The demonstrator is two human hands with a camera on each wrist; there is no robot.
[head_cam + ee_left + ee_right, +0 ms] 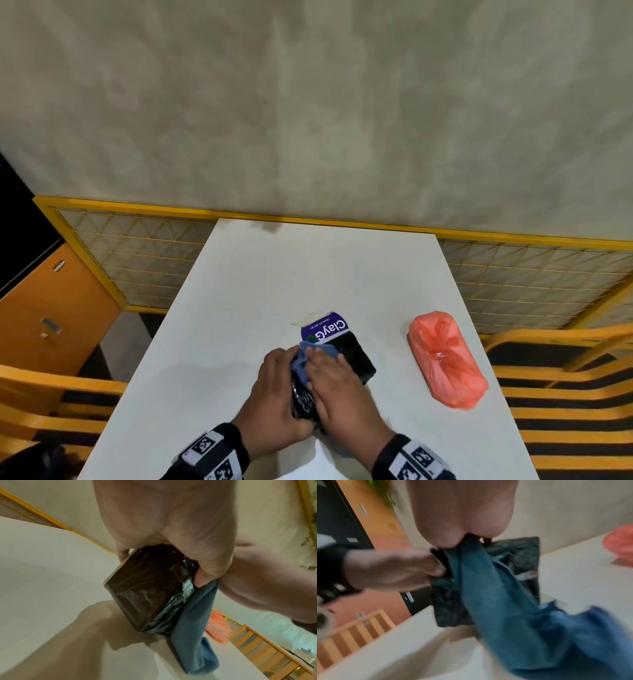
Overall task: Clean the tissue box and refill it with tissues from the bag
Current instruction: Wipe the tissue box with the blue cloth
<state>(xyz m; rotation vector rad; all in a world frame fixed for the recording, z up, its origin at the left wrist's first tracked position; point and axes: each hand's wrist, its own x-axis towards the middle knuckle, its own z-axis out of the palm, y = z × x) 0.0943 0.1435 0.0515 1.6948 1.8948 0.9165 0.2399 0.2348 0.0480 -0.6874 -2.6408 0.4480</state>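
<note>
Wiping step. Left hand [274, 394] grips near end of tissue box [346, 349], lying mid-desk [274, 291]. Right hand [339, 387] presses blue cloth [305, 356] flat-fingered on its top. Best: pin box firmly, wipe full length, every side. Bag [445, 359] sits apart, right, tied.

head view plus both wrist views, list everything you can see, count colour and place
tissue box: 1, black with a purple and white end, lying mid-table
cloth: 1, blue, on the box under the right hand
bag: 1, orange-pink plastic, knotted, on the table right of the box, apart from it
table: 1, white
mesh panel: 1, yellow frame, behind the table
cabinet: 1, orange, far left
slatted seats: orange, either side of the table
left hand: 1, grips the box's near end
right hand: 1, presses the cloth on the box
wrist bands: 2, black with white markers
</note>
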